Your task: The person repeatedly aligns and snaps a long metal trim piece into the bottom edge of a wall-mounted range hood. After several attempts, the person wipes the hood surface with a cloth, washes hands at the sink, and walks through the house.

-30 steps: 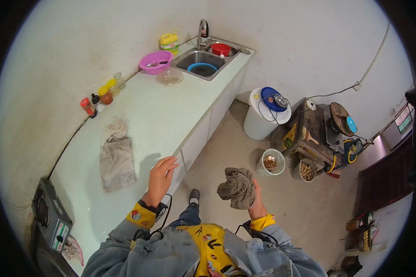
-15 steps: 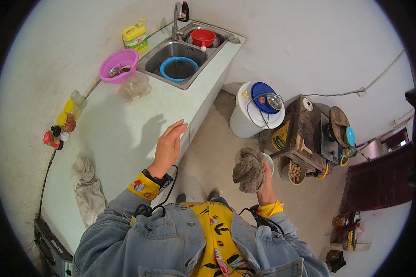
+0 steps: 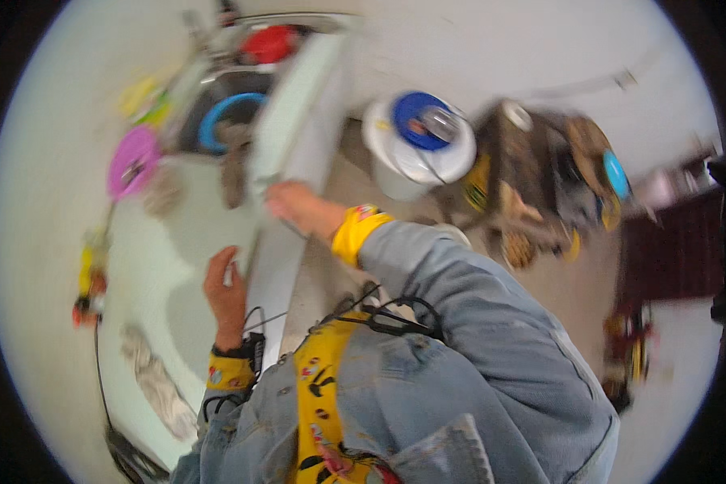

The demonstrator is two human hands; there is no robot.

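Observation:
A grey-brown cloth (image 3: pixel 234 161) hangs or lies at the front edge of the sink, partly over the blue basin (image 3: pixel 210 125); blur hides whether it touches the counter. To its right and lower, my right hand (image 3: pixel 298 208) reaches across to the counter's edge, apart from the cloth, its fingers smeared by motion. Above the pale green counter (image 3: pixel 161 266) my left hand (image 3: pixel 224 292) is raised, fingers loosely curled with a gap between them, holding nothing visible. A pale, crumpled cloth (image 3: pixel 160 383) lies on the counter near my left forearm.
In the sink's far bowl is a red dipper (image 3: pixel 269 44). A pink basin (image 3: pixel 135 161), a plastic bag (image 3: pixel 163 192) and jars (image 3: pixel 89 278) stand along the wall side. Right of the counter are a white bucket (image 3: pixel 399 177) with blue lid and a wooden stand (image 3: pixel 500 161).
My right hand has swung left to the counter. The grey-brown cloth has left it and is now by the sink. My left hand has lowered and moved left; the view has shifted.

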